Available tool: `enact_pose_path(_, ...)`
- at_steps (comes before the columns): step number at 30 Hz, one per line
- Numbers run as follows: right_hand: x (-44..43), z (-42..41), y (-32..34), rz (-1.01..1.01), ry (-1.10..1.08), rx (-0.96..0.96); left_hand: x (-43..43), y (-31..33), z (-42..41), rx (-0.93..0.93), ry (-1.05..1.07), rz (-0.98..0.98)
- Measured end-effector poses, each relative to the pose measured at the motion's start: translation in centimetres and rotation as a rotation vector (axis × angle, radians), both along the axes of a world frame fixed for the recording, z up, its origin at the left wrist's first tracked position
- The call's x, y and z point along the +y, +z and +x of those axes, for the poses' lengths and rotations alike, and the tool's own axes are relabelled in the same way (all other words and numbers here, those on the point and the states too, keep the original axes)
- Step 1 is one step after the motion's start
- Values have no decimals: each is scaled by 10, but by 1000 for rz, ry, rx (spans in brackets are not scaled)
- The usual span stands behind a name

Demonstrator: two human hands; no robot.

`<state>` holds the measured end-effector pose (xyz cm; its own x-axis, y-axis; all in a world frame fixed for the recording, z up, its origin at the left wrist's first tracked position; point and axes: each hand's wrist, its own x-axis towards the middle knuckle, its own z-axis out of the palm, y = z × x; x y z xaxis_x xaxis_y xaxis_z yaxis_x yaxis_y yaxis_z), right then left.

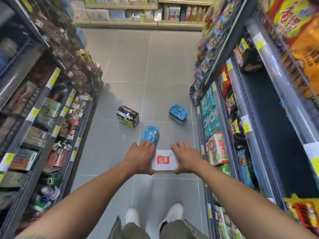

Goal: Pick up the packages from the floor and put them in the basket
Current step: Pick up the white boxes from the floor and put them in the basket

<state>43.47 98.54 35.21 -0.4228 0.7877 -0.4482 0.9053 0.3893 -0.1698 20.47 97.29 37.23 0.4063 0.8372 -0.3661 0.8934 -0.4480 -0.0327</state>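
Note:
A white box (164, 160) with an orange logo is held between my two hands above the aisle floor. My left hand (139, 158) grips its left side, fingers over the far edge and thumb under the near corner. My right hand (186, 156) grips the right side the same way. Three packages lie on the grey tiles beyond: a blue one (149, 135) just past my left fingers, a black and yellow one (128, 116) further left, and another blue one (178, 113) to the right. No basket is in view.
Stocked shelves (51, 107) line the left of the aisle and snack shelves (222, 118) line the right. Another shelf unit (138, 14) closes the far end. My white shoes (172, 214) stand on the tiles below the box.

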Motion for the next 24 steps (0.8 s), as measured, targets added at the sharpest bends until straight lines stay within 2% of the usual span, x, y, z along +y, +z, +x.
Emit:
enact_pose_path(6,0,46,27,10,-100,-1,20,26,45,-38,-82,21)
enact_pose_path(11,-11,86,32,17,-267,-9,51,34,88,-55,-257,2)
enact_pose_path(17,-29,117,33,16,-557,-31,93,33,143,-66,-547,-30)
enact_pose_path(24,-86,130,40,27,-998,-28,110,38,220,-24,-981,17)
